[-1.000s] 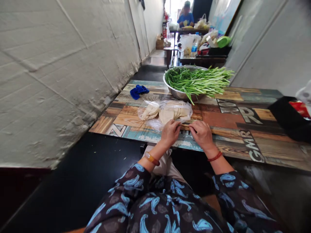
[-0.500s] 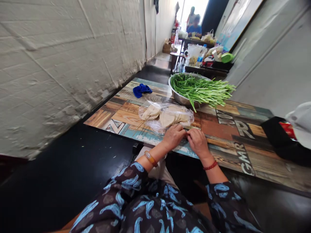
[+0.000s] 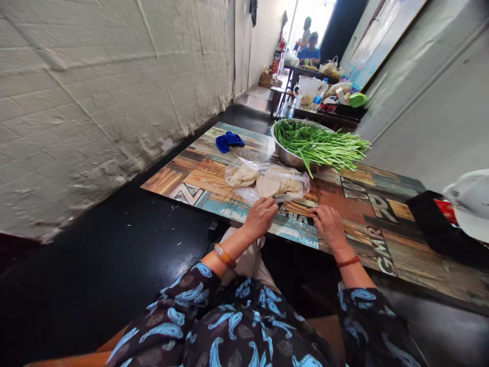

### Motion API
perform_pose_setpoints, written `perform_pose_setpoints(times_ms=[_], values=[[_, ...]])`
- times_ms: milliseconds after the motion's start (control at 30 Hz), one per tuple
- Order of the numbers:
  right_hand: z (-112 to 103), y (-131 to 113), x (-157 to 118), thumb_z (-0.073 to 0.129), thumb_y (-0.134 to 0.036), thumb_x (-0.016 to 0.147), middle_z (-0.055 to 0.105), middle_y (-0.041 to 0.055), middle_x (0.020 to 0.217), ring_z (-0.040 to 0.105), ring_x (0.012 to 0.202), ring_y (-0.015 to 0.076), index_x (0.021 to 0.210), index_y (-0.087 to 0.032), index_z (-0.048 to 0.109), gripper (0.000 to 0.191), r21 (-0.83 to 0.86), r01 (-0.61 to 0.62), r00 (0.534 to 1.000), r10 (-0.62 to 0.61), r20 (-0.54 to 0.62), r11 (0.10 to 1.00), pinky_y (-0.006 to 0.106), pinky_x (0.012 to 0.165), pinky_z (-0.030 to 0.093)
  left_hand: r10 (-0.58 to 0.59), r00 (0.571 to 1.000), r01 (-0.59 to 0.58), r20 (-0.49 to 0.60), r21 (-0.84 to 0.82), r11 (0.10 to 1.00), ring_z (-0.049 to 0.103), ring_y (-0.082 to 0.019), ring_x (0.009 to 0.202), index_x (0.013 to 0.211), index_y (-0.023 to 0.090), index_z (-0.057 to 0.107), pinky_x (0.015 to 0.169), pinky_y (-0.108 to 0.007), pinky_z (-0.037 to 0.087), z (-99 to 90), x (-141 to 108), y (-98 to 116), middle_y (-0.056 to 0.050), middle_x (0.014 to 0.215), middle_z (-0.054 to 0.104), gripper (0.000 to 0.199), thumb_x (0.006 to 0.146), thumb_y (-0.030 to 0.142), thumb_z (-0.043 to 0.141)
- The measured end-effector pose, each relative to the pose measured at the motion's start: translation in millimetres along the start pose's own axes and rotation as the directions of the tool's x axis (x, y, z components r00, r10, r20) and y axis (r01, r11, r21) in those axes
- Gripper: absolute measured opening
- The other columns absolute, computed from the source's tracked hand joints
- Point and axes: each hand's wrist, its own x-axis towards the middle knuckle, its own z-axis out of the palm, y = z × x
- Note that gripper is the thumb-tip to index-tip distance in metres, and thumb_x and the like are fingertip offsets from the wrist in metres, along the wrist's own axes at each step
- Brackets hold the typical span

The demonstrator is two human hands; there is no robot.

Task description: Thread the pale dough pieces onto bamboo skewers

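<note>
My left hand (image 3: 262, 218) is at the table's near edge, fingers bent together, just below a clear plastic bag (image 3: 248, 195) of pale, flat, folded pieces (image 3: 272, 183). Some way to the right, my right hand (image 3: 329, 224) is closed in a pinch with its fingertips over the tabletop. Whatever either hand pinches is too thin or hidden to make out. A few thin sticks, like skewers (image 3: 225, 198), lie left of the bag. Beyond it stands a metal bowl (image 3: 284, 153) heaped with long green chives (image 3: 324, 145).
The patterned wooden table (image 3: 336, 199) has a crumpled blue cloth (image 3: 229, 141) at its far left. A black box (image 3: 426, 219) and a white cap-like object (image 3: 469, 201) stand at the right. Behind is a cluttered table with a plastic jug (image 3: 306, 90); two people (image 3: 309, 51) are farther back.
My hands were close together below the bag; now they are apart, the left shifted left and the right shifted right. The view has tilted slightly. The bag and bowl stay in place.
</note>
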Motion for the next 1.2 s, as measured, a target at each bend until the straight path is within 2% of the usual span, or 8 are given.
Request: perform_pose_setpoints(times_ms=[333,433,567,700,867,1033,1133,1200], values=[[-11,5,-2,0.047,-0.024,0.096,0.066,0.0123,0.109,0.058,0.101,0.0263,0.112,-0.018,0.063,0.023,-0.032,-0.054,0.999,0.054,0.003,0.998,0.038,0.085,0.044,-0.162,0.977,0.153,-0.142,-0.071,0.986,0.049,-0.019,0.085,0.08,0.02,0.055,0.078,-0.032,0.041,-76.5,-43,-29,-0.006,0.087,0.058,0.021,0.097,0.022,0.043],[-23,-8,3,0.043,-0.019,0.095,0.064,0.0139,0.116,0.057,0.107,0.0266,0.122,-0.017,0.059,0.031,-0.019,-0.095,0.989,0.092,-0.119,0.995,0.04,0.089,0.045,-0.154,0.981,0.148,-0.12,-0.059,0.987,0.049,-0.018,0.084,0.08,0.02,0.054,0.079,-0.032,0.041,-85.2,-50,-25,-0.006,0.087,0.057,0.021,0.097,0.021,0.042],[-42,-40,12,0.043,-0.023,0.097,0.066,0.0131,0.111,0.059,0.106,0.0243,0.12,-0.016,0.06,0.029,0.087,-0.102,0.936,0.125,-0.328,0.991,0.039,0.093,0.044,-0.162,0.983,0.152,-0.091,-0.108,0.983,0.049,-0.018,0.083,0.079,0.019,0.054,0.077,-0.032,0.041,-80.6,-46,-13,-0.006,0.086,0.057,0.023,0.098,0.023,0.04],[-56,-68,18,0.053,-0.033,0.096,0.07,0.0082,0.112,0.06,0.107,0.0246,0.12,-0.023,0.063,0.028,-0.013,0.018,0.981,-0.02,-0.191,1.0,0.043,0.099,0.037,-0.172,0.984,0.159,-0.052,-0.193,0.968,0.05,-0.018,0.082,0.08,0.019,0.053,0.076,-0.031,0.041,-71.0,-34,-7,-0.006,0.086,0.057,0.025,0.098,0.023,0.037],[-59,-65,10,0.053,-0.033,0.097,0.073,0.0054,0.106,0.061,0.105,0.0272,0.109,-0.027,0.07,0.022,-0.074,0.014,0.992,-0.023,-0.126,0.997,0.052,0.103,0.031,-0.188,0.982,0.18,-0.003,-0.26,0.949,0.051,-0.019,0.083,0.08,0.019,0.053,0.076,-0.032,0.041,-65.2,-30,-8,-0.007,0.087,0.057,0.023,0.097,0.024,0.039],[-54,-71,2,0.048,-0.031,0.099,0.071,0.0085,0.104,0.066,0.093,0.0222,0.11,-0.023,0.07,0.026,0.262,0.006,0.998,-0.022,0.057,0.965,0.037,0.084,0.049,-0.166,0.985,0.168,0.039,-0.373,0.912,0.054,-0.018,0.084,0.079,0.019,0.054,0.077,-0.031,0.043,-55.0,-21,1,-0.007,0.085,0.058,0.023,0.097,0.024,0.04],[-46,-88,4,0.045,-0.034,0.099,0.071,0.0087,0.098,0.068,0.082,0.0199,0.116,-0.022,0.068,0.03,0.453,-0.117,0.987,0.053,0.15,0.884,0.033,0.075,0.053,-0.165,0.986,0.161,0.033,-0.461,0.873,0.056,-0.018,0.084,0.082,0.018,0.058,0.078,-0.031,0.044,-45.4,-10,1,-0.006,0.085,0.06,0.021,0.095,0.026,0.044],[-37,-96,9,0.045,-0.038,0.099,0.071,0.0069,0.087,0.066,0.065,0.0169,0.114,-0.021,0.068,0.033,0.57,-0.251,0.964,0.147,0.223,0.782,0.031,0.062,0.053,-0.242,0.97,0.214,0.014,-0.513,0.831,0.059,-0.018,0.086,0.088,0.018,0.062,0.078,-0.03,0.046,-39.0,-3,-9,-0.006,0.087,0.063,0.017,0.093,0.027,0.048]])
